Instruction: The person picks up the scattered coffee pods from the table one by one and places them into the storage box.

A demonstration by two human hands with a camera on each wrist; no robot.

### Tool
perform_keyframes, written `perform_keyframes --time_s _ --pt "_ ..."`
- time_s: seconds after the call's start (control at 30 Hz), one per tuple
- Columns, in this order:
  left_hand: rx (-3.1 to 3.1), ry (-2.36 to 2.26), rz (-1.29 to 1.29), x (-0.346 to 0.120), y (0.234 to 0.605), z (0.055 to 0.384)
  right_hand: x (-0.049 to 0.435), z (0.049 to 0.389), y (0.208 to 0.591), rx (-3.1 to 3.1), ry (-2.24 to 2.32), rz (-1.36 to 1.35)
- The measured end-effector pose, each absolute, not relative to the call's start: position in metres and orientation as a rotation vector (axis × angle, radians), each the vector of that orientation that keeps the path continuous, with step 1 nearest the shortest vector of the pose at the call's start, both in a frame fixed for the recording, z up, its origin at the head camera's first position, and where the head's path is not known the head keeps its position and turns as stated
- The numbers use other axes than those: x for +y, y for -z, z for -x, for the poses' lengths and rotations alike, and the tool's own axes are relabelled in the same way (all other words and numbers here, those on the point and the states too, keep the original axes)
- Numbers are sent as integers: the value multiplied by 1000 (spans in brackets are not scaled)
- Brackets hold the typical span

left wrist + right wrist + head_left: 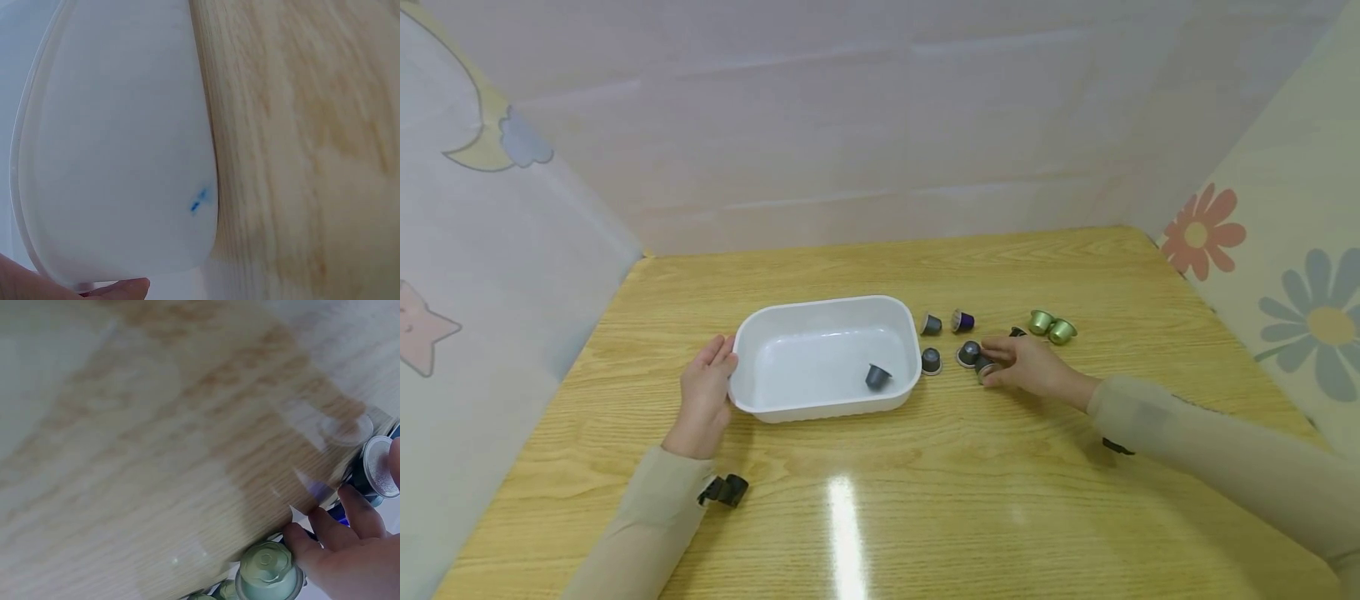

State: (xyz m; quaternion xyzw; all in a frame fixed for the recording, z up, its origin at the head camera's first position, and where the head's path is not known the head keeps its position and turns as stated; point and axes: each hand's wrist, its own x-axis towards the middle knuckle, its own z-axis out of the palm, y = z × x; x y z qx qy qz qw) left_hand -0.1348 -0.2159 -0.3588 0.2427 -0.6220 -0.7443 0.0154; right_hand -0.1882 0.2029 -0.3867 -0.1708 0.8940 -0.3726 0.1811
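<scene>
The white plastic tub (820, 408) stands on the wooden table, with one dark grey coffee capsule (877, 377) lying inside. At its left end my left hand (703, 396) holds the rim, thumb on the edge; the left wrist view shows fingertips (128, 289) against the tub's outer wall (119, 144). Right of the tub, my right hand (1033, 367) pinches another dark capsule (984, 367) between thumb and fingers, its silver lid (380, 465) facing the thumb in the right wrist view. A dark capsule (968, 353) sits just left of those fingertips.
Between tub and right hand are two grey capsules (931, 324) (931, 361) and a purple capsule (963, 322). A black capsule (1017, 332) shows partly behind the right hand. Two green capsules (1041, 322) (1062, 332) lie farther right. Patterned cloth walls (880, 125) border the table.
</scene>
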Motion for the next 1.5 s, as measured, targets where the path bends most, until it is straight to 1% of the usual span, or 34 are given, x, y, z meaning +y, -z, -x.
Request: perform_keyframes --time_s 0.33,0.73,0.93,1.17,1.5 --pt "-1917 2305 -776 -214 358 136 200 185 382 2570 1013 478" --pt "-1934 2297 -754 -214 359 132 208 179 371 2522 1137 420" --pt "-1949 2307 -758 -216 358 130 205 176 358 2553 1131 423" --pt "-1937 2326 -753 -217 359 130 199 170 341 2550 1155 359" --pt "-1932 2318 -767 -215 357 134 197 168 338 2517 1273 314"
